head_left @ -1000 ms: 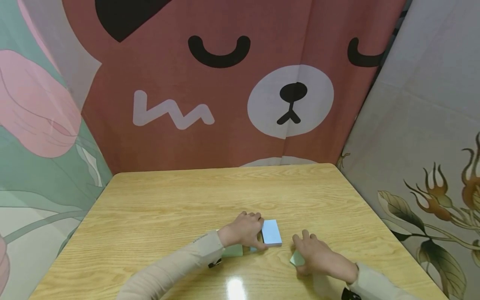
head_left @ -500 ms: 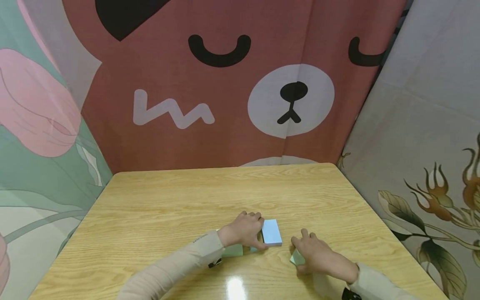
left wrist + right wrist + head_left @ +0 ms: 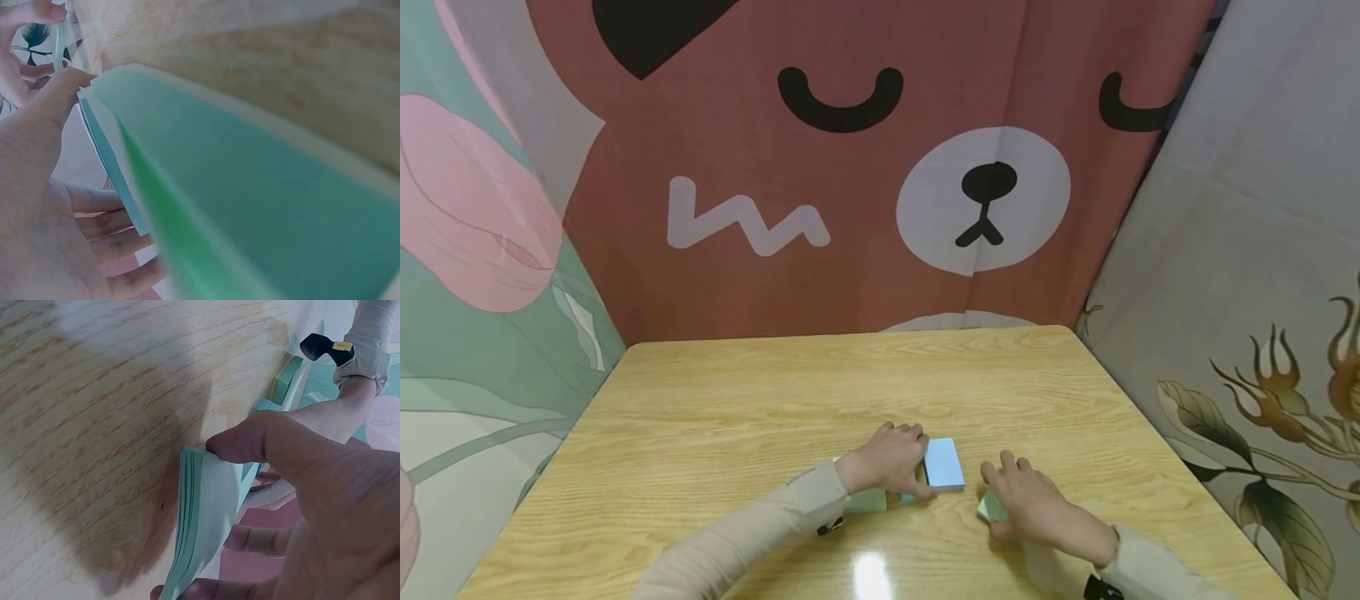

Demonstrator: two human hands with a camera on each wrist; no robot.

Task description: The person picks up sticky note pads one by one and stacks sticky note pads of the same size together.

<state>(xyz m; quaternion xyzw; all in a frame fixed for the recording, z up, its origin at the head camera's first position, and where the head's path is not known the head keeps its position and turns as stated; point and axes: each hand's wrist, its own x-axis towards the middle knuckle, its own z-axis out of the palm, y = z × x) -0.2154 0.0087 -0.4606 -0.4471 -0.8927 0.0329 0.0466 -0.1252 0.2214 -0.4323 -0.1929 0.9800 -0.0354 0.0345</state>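
My left hand (image 3: 886, 460) grips a row of sticky note pads, thumb at the near edge and fingers at the far edge. A light blue sticky note pad (image 3: 944, 464) shows to the right of its fingertips. A darker blue pad (image 3: 112, 162) lies between thumb and fingers in the left wrist view. Beneath the left wrist, a green pad (image 3: 867, 501) is partly hidden by the hand and sleeve. To the right, my right hand (image 3: 1036, 510) pinches a pale green sticky note pad (image 3: 215, 500) by its edges, thumb on one side and fingers on the opposite one.
Hands and pads are near the front middle of a wooden table (image 3: 760, 400). A curtain with a bear print (image 3: 737, 292) hangs behind the far edge. Patterned cloths flank the table at left and right. Each wrist carries a dark device.
My right hand has shifted slightly away from the body and to the left, and its pale green pad has turned a little. My left hand and the blue pad stay in place.
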